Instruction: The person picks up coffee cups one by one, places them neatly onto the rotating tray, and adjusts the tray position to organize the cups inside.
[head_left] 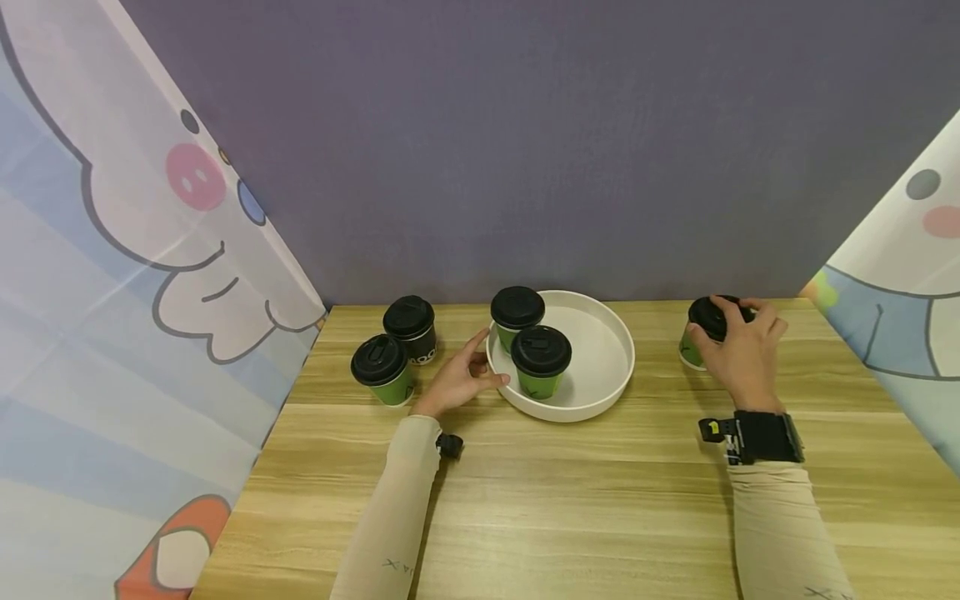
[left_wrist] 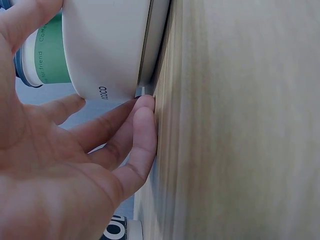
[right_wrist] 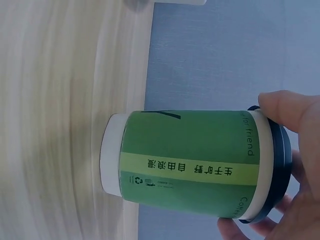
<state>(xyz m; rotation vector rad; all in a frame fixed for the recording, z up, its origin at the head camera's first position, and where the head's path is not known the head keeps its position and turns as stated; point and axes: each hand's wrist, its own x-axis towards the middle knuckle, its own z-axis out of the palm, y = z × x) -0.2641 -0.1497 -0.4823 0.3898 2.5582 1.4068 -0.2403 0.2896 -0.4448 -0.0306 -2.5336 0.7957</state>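
Observation:
My left hand is at the left side of a round white tray, thumb over the rim and fingers against the outer wall near the tabletop. In the tray are two green paper coffee cups with black lids, a rear cup and a front cup, both upright. Far to the right, my right hand grips another green coffee cup by its black lid from above. That cup is upright, its white base close over the wooden table in the right wrist view.
Left of the tray stand a green lidded cup and a black lidded cup, near my left forearm. A grey wall rises behind the wooden table. Cartoon-printed curtains flank both sides.

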